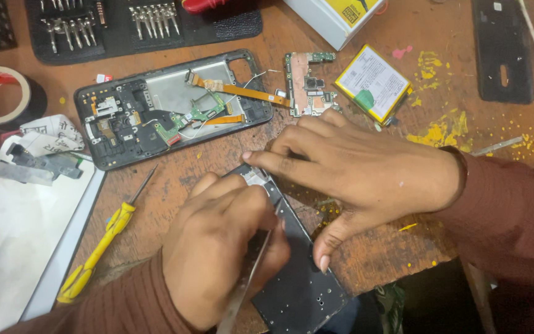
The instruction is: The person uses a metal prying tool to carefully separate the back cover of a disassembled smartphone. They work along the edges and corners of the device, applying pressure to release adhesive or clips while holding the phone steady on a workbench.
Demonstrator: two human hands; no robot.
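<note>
While the left hand point(217, 247) pinches slim metal tweezers point(248, 278) in closed fingers, the right hand point(366, 170) presses flat fingers on the dark phone panel point(298, 278) at the table's point(174, 179) six o'clock edge; steady pressure and a shallow tool angle seem wise.

A dark phone frame point(298, 278) lies flat, slanted over the wooden table's near edge; slim metal tweezers point(242, 291) cross it.

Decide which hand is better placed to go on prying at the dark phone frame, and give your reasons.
Probably the left hand: it already holds the thin metal tool against the frame. The right hand lies flat across the frame's top end, fingertips pressing it down, and holds no tool.
</note>
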